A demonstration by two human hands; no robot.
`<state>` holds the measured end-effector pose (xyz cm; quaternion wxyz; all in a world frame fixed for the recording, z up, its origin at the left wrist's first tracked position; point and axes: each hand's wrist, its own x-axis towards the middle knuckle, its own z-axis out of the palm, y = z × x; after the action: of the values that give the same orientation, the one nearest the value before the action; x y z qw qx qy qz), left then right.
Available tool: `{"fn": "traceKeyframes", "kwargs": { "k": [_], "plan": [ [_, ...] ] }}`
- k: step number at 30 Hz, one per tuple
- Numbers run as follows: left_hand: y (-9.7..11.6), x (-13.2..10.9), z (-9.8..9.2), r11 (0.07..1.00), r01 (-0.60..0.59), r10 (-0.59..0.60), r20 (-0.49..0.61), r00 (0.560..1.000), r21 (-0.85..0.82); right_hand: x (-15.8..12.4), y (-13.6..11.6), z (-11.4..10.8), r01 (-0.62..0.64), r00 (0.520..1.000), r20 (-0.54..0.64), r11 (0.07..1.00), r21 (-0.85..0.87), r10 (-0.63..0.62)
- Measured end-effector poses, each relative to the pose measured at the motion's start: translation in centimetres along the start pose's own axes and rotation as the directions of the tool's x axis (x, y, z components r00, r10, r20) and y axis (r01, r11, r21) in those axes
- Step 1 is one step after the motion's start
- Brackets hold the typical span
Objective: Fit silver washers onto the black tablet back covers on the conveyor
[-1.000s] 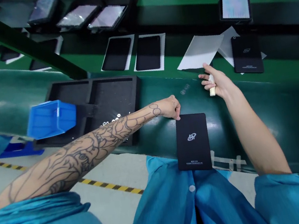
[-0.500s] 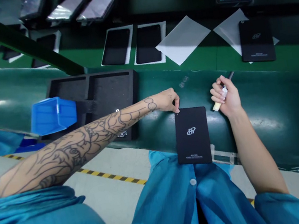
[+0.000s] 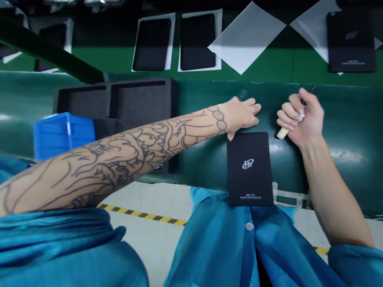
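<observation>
— What's the tablet doing on my feed?
— I've got a matte black rectangular tablet (image 3: 248, 170) with a silver logo lying flat on the curved dark green work surface (image 3: 368, 181). Its lower end sits just over the front of the shiny blue smock (image 3: 212, 263).
— And the hands?
— The tattooed left hand (image 3: 241, 114) is just above the tablet's top edge, its fingers loosely extended over the green. The heel of that hand meets the tablet's top left corner, but I can't tell whether it's pinching it. The right hand (image 3: 300, 119) is clenched around a slim cream-coloured handle (image 3: 281, 133), near the tablet's right edge without touching it.
— What's past them?
— Beyond the left forearm, a bright blue plastic bin (image 3: 62, 135) stands by a black foam tray (image 3: 113, 103). Farther up, on a green belt (image 3: 267, 70), translucent white sheets (image 3: 247, 37) lie beside another black tablet (image 3: 348, 42).
</observation>
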<state>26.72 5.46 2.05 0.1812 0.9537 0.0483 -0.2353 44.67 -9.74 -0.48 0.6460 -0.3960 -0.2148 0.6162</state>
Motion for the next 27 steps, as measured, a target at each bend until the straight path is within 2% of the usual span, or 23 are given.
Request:
{"fn": "traceKeyframes", "kwargs": {
  "k": [3,6,7,9,10,12,13,15,16,18,20,22,24,27],
  "plan": [
    [-1.5,-1.7,1.3,0.986,0.077,-0.088,-0.069,0.994,-0.146,-1.0,0.2,3.2,0.11,0.992,0.074,0.992,-0.069,-0.104],
    [-2.6,-4.0,3.0,0.929,0.194,-0.242,-0.12,0.963,-0.316,-1.2,2.9,7.7,0.248,0.966,0.116,0.956,-0.155,-0.232],
    [-2.7,-4.9,3.5,0.913,0.197,-0.266,-0.155,0.952,-0.358,-1.0,4.2,9.0,0.293,0.953,0.126,0.941,-0.171,-0.274],
    [-2.4,-7.1,4.4,0.897,0.118,-0.258,-0.288,0.922,-0.426,-0.2,6.7,10.7,0.361,0.93,0.147,0.914,-0.183,-0.338],
    [-2.1,-8.6,4.8,0.894,0.064,-0.255,-0.385,0.887,-0.444,0.2,7.7,11.2,0.377,0.923,0.155,0.907,-0.188,-0.352],
    [-2.0,-12.6,5.9,0.888,0.019,-0.313,-0.573,0.757,-0.46,1.0,9.1,11.4,0.379,0.921,0.172,0.904,-0.199,-0.349],
    [-2.2,-14.9,6.7,0.879,0.061,-0.388,-0.637,0.666,-0.472,1.3,9.5,11.4,0.371,0.924,0.18,0.905,-0.208,-0.337],
    [-3.0,-19.7,8.7,0.814,0.249,-0.574,-0.658,0.488,-0.525,1.6,9.9,11.2,0.353,0.929,0.198,0.907,-0.23,-0.312],
    [-3.5,-22.0,10.0,0.775,0.344,-0.632,-0.638,0.44,-0.53,1.6,10.1,11.2,0.354,0.929,0.204,0.902,-0.245,-0.309],
    [-4.6,-25.4,12.5,0.726,0.477,-0.684,-0.595,0.422,-0.495,1.6,10.3,11.3,0.371,0.925,0.21,0.877,-0.305,-0.318],
    [-5.2,-27.3,14.6,0.703,0.547,-0.704,-0.553,0.446,-0.454,1.6,10.5,11.6,0.381,0.923,0.215,0.842,-0.381,-0.32],
    [-5.5,-27.9,15.8,0.691,0.576,-0.716,-0.521,0.465,-0.436,1.6,10.7,11.8,0.395,0.918,0.211,0.819,-0.416,-0.335],
    [-5.6,-27.8,16.3,0.698,0.575,-0.711,-0.507,0.487,-0.426,1.5,11.0,11.8,0.417,0.909,0.197,0.805,-0.421,-0.368],
    [-5.7,-27.2,16.3,0.724,0.53,-0.684,-0.554,0.474,-0.441,1.1,11.5,11.5,0.449,0.892,0.193,0.753,-0.482,-0.409]
  ]
}}
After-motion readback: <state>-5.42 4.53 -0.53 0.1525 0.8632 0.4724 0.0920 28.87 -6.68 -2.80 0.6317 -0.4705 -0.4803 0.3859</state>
